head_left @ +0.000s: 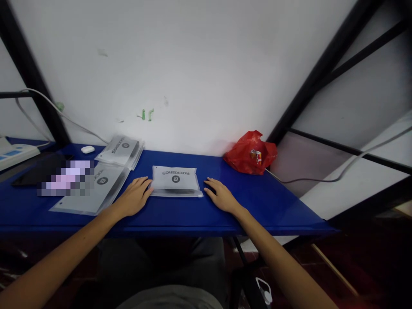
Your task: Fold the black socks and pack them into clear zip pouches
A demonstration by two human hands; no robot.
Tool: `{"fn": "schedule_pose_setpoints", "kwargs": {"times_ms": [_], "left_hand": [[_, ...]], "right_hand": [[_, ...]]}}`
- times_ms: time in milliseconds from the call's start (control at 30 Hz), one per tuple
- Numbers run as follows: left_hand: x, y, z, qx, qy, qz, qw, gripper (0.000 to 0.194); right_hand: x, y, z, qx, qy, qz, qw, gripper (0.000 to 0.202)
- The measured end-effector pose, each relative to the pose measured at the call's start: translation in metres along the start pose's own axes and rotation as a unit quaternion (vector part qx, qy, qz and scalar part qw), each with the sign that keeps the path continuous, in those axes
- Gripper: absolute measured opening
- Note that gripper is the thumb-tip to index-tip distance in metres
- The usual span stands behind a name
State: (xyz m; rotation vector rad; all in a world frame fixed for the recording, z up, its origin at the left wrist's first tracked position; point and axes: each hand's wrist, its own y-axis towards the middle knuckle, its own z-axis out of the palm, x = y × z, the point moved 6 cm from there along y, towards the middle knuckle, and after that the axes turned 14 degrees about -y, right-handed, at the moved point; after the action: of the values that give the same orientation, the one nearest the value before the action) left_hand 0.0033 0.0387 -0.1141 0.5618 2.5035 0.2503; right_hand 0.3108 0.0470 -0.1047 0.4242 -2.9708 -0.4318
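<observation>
A frosted zip bag printed ROCKBROS lies flat on the blue table, its lettering upside down to me and its slider edge toward me. My left hand rests palm down at the bag's left edge, fingers stretched out, the fingertips beside or just touching it. On the other side my right hand lies flat on the table, a little apart from the bag's right edge, with its fingers spread. Neither hand holds anything.
More ROCKBROS bags are piled at the back left, with a larger bag before them. A white earbud case, a blurred-out patch over a dark device and a red plastic bag sit on the blue table.
</observation>
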Motion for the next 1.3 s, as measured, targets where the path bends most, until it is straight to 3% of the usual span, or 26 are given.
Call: {"fn": "schedule_pose_setpoints", "kwargs": {"times_ms": [300, 600, 1300], "left_hand": [[-0.005, -0.001, -0.002, 0.016, -0.001, -0.005, 1.0, 0.055], [-0.009, -0.003, -0.008, 0.0, 0.003, 0.0, 1.0, 0.056], [-0.007, -0.003, -0.011, -0.011, -0.016, -0.01, 1.0, 0.052]], "right_hand": [[0.0, 0.0, 0.001, 0.003, -0.018, -0.001, 1.0, 0.042], [0.0, 0.0, 0.002, -0.028, -0.007, 0.002, 1.0, 0.039], [-0.001, 0.0, 0.001, -0.026, 0.002, 0.009, 1.0, 0.038]]}}
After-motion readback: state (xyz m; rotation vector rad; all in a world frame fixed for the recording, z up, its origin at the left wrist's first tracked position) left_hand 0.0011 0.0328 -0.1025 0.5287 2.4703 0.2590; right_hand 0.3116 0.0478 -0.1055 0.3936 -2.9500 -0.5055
